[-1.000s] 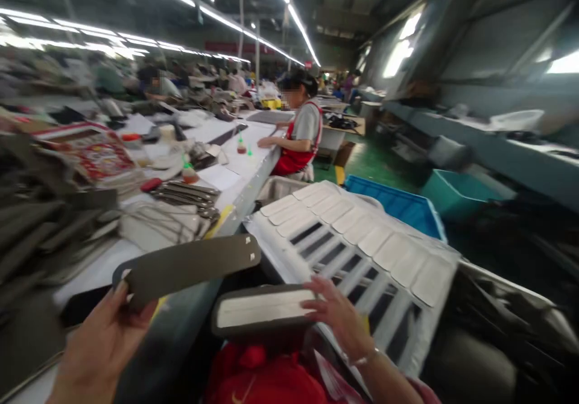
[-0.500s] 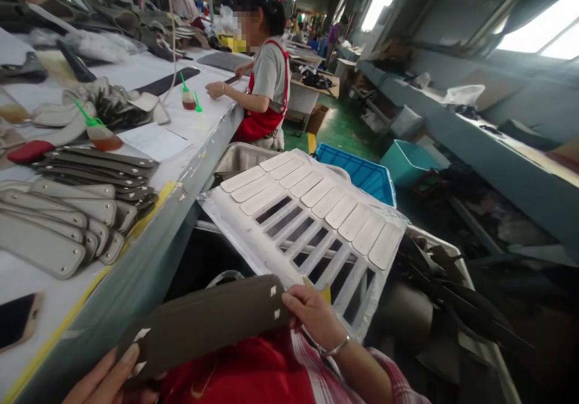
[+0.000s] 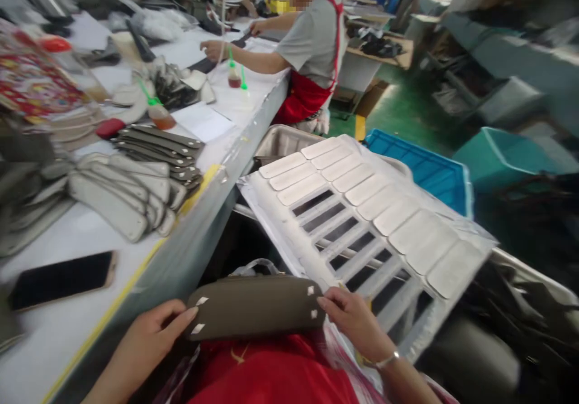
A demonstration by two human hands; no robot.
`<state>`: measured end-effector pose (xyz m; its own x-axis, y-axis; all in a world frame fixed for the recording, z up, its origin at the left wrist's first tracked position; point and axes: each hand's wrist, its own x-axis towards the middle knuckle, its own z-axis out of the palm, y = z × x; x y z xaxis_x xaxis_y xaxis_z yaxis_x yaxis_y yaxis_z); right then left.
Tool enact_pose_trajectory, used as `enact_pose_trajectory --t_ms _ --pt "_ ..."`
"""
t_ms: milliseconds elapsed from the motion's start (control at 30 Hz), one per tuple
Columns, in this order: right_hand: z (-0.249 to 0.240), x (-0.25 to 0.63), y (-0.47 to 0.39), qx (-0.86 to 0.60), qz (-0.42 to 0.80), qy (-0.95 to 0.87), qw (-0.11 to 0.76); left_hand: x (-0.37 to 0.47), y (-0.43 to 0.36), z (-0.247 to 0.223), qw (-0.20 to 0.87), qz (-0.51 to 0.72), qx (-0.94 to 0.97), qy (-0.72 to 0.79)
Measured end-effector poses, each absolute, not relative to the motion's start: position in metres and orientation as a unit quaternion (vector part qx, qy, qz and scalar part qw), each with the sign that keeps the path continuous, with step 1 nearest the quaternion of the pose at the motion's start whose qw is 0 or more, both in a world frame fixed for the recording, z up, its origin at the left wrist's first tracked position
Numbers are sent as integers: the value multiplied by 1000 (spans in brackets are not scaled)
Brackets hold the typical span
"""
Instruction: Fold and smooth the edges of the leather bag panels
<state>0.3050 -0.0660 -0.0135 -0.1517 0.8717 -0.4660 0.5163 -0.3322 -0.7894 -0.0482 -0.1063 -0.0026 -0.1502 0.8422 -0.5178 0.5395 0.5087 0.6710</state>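
Dark panel (image 3: 256, 309), with white tabs (image 3: 201, 300) present at both ends, is pinched between left fingers (image 3: 186, 318) and right fingers (image 3: 333, 303) above red cloth (image 3: 271, 371); completion unconfirmed, similar panels (image 3: 156, 142) piled on left worktop (image 3: 131, 265).

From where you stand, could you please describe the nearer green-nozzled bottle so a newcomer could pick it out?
On the left is a long white-topped table; near its edge lies a fanned pile of dark grey-brown strips. Just behind it sits the squat clear bottle of amber liquid, nearer than the other green-nozzled bottle, its nozzle slanting left.
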Motion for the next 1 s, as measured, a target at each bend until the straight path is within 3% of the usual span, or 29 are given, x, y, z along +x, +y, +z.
enact_pose_trajectory --t_ms 233,633,1000 --pt "-27 309 -60 -623 567 -526 119 -49 -97 9 522 179 412 725" --pt "-32 312 -59 -626 605 -482 98 -55 -96 8 456 194 493 715" --pt "-6 298 -57 -644 535 -541 83 -55 -94 15 409 141 553 713"
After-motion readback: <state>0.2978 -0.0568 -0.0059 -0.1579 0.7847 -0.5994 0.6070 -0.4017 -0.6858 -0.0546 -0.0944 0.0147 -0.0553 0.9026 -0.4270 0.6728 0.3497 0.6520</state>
